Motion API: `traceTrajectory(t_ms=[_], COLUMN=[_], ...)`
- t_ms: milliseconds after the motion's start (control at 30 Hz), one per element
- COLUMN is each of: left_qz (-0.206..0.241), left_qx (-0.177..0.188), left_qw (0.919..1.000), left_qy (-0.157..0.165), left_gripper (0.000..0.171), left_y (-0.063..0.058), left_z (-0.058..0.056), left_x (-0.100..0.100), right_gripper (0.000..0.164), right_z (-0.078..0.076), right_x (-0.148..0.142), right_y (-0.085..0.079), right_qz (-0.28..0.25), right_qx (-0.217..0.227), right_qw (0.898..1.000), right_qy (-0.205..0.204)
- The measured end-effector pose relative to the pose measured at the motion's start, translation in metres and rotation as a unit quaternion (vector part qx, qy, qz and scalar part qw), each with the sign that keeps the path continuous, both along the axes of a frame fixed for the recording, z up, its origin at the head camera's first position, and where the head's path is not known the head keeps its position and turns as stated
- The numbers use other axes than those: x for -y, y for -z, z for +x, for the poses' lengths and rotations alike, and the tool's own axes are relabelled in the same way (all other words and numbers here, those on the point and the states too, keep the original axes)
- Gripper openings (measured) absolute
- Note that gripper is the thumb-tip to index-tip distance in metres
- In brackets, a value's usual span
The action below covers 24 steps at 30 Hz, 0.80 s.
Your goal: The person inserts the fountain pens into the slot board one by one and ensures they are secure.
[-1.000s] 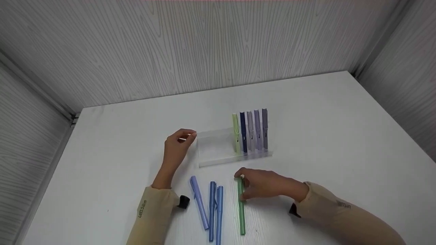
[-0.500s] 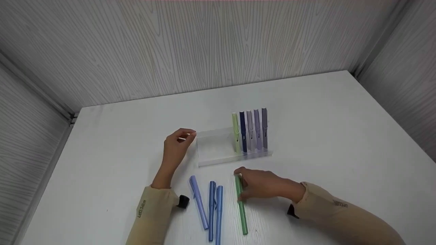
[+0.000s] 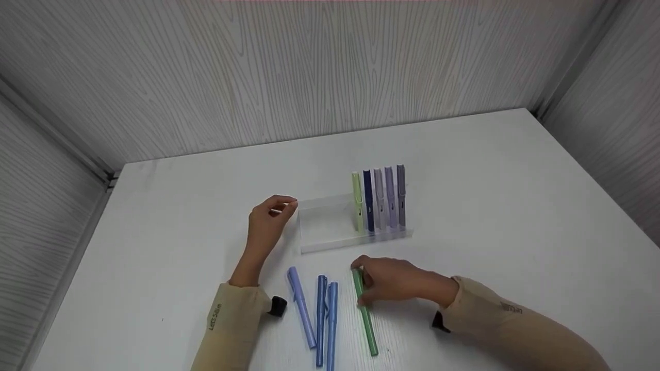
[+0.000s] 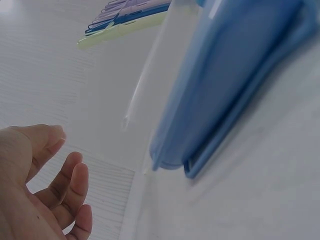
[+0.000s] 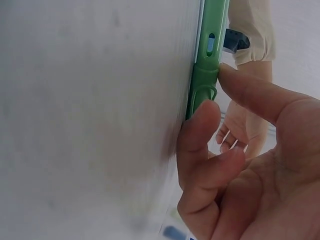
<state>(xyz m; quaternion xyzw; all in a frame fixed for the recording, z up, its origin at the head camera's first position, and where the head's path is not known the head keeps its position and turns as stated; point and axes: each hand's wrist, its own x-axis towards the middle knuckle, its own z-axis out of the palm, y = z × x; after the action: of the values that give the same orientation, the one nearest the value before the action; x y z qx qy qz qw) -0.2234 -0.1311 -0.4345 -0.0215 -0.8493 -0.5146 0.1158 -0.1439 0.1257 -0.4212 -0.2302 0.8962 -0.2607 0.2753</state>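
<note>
In the head view, my right hand (image 3: 394, 278) grips the upper part of a green pen (image 3: 367, 327) with thumb and fingers. The right wrist view shows its thumb and fingertips against the pen's green barrel (image 5: 210, 55), near the clip. My left hand (image 3: 267, 219) pinches the upper left corner of a clear pen stand (image 3: 330, 245) between thumb and index finger; its other fingers curl loosely in the left wrist view. On the stand's right half are a lime pen (image 3: 358, 201), a navy pen (image 3: 368, 201) and several purple pens (image 3: 391, 198).
Lying in front of the stand are a lavender pen (image 3: 302, 309) and two blue pens, a darker one (image 3: 320, 322) and a lighter one (image 3: 332, 322). White table (image 3: 180, 247) surrounds them, with grey wood-grain panels (image 3: 309, 67) at the back and sides.
The green pen's top has swung left along with my right hand, so the pen slants more. My left hand and the stand stay in place.
</note>
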Motion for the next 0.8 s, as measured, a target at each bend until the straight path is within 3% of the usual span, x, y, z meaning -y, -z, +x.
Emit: traceTrajectory(t_ms=[433,800], left_qz=[0.005,-0.008], left_qx=[0.011,0.008], left_qw=[0.9999,0.9999], left_qy=[0.006,-0.001], left_gripper=[0.017,0.017], left_y=[-0.0015,-0.0019], left_z=[0.0029,0.0006], left_x=[0.0001,-0.0005], right_gripper=[0.063,0.057], right_z=[-0.0015,-0.0011], right_x=[0.0001,0.0001], right_y=[0.0009,-0.0015], right_qz=[-0.018,-0.021], right_qx=[0.033,0.03], right_qw=[0.999,0.999], right_qy=[0.008,0.006])
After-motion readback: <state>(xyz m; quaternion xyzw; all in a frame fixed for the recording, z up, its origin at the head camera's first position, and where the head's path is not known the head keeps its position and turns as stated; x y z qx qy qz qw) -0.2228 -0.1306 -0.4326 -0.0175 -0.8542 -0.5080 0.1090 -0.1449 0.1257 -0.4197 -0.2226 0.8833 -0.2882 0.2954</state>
